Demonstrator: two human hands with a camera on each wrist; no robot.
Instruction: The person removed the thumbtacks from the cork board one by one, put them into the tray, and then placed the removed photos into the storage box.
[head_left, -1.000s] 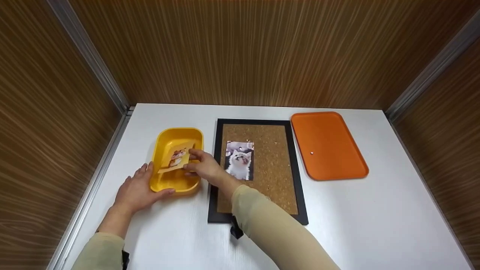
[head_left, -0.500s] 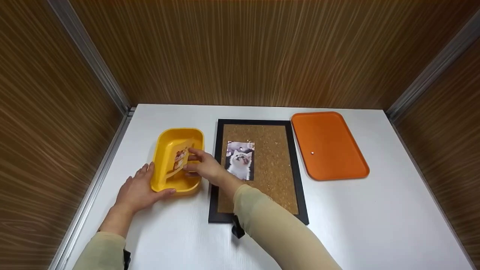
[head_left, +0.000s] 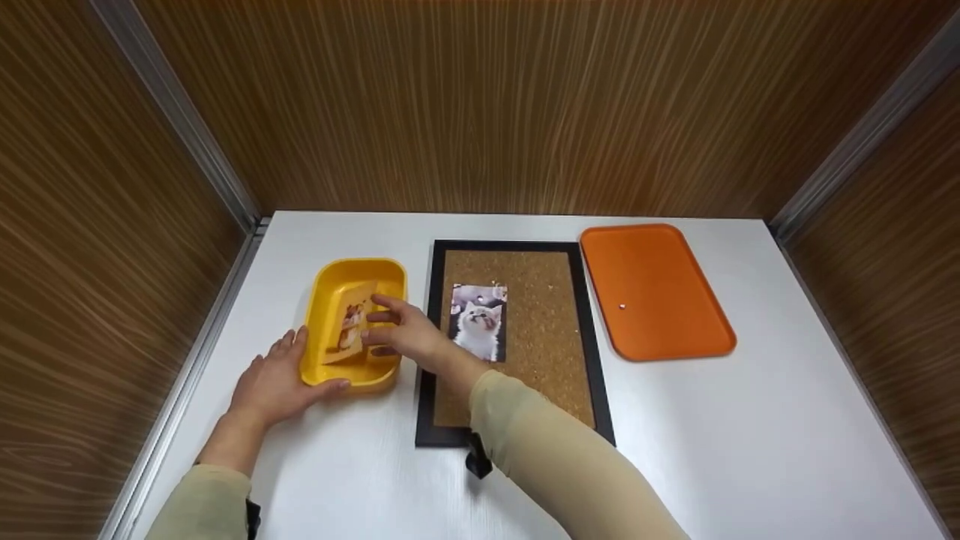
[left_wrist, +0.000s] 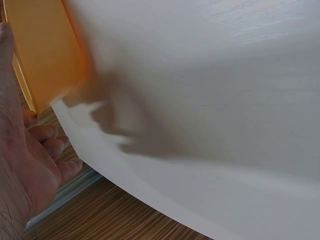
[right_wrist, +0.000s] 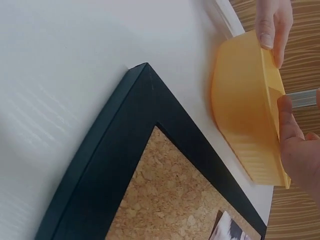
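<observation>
The picture card (head_left: pixel 346 330) is found inside the yellow container (head_left: pixel 328 296), tilted rather than flat, its printed side turned up and left; the print is too blurred to name with certainty. The right hand (head_left: pixel 409 330) reaches over the container's right rim, fingers spread at the card's right edge; whether they pinch the card or merely touch it cannot be told, the right wrist view showing mainly fingers at the rim. In this inspector's judgement the step in hand is handling the card within the container, and any further move of it calls for a sure hold on one edge and clearance over the rim. The left hand (head_left: pixel 274 382) is spread at the near left corner, thumb along the near wall and fingers along the left wall, apparently steadying the container. Apart from the card, no other content is made out in the container, though the right hand hides part of it. Just right stands a black-framed corkboard (head_left: pixel 544 315), bearing a kitten photo (head_left: pixel 480 334) on its left half, with a small pale dot near that photo's top. Beyond, near the board's upper right corner, lies the orange tray (head_left: pixel 667 285), holding a small white object (head_left: pixel 622 306), too small to identify. All rest on a white table (head_left: pixel 750 435).
</observation>
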